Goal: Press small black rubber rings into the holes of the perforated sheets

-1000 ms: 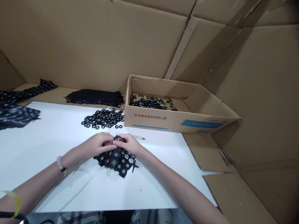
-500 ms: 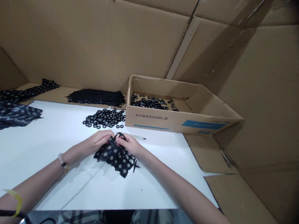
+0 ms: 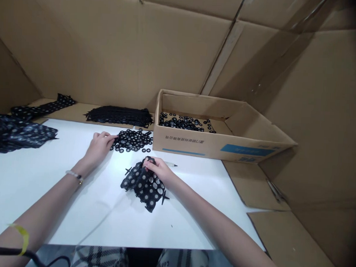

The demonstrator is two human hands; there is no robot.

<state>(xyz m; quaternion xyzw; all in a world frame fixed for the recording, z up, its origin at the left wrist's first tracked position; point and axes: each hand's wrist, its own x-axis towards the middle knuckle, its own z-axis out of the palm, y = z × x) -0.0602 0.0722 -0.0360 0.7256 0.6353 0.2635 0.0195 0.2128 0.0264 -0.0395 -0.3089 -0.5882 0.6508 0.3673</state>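
Note:
My right hand (image 3: 160,170) pinches the top edge of a black sheet of rings with pale centres (image 3: 143,184), which lies crumpled on the white table (image 3: 46,183). My left hand (image 3: 99,144) has reached out to the left edge of a loose pile of black rings (image 3: 133,140). Its fingers are drawn together, the fingertips touching the pile; whether they hold a ring is hidden. A bead bracelet is on the left wrist.
A shallow cardboard box (image 3: 218,145) with more loose rings stands at the back right. A pen (image 3: 170,164) lies just behind the sheet. Stacks of black sheets lie at the back (image 3: 119,115) and at the far left (image 3: 18,132). Cardboard walls surround the table.
My left hand let go of the sheet and moved up and left to the pile of rings. The right hand stays on the sheet, which has spread out a little.

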